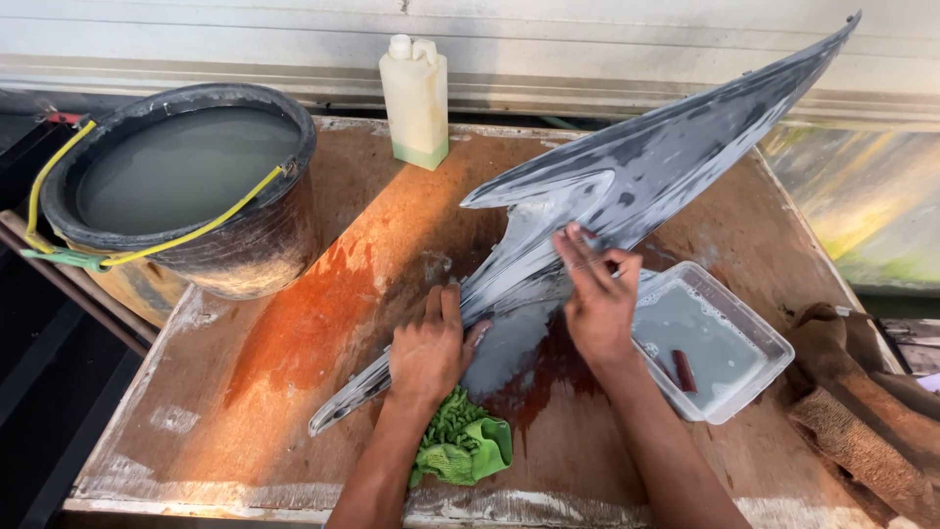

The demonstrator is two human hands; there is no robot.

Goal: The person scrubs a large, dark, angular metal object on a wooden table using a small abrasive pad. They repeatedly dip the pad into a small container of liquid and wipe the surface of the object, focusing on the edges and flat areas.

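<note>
A long, pointed grey body panel (636,176), wet and streaked with pale slurry, lies diagonally across the wet wooden table (323,323), its tip rising to the upper right. My left hand (428,345) presses flat on the panel's lower end, holding it down. My right hand (597,294) rests on the panel's middle with fingers pressed on a small flat piece against the surface. A green microfibre cloth (462,443) lies bunched under my left wrist.
A black bucket (181,186) of murky water with a yellow handle stands at the left. A pale plastic bottle (415,98) stands at the back. A clear tray (710,343) of grey water sits by my right hand. Brown rags (862,411) lie at the right edge.
</note>
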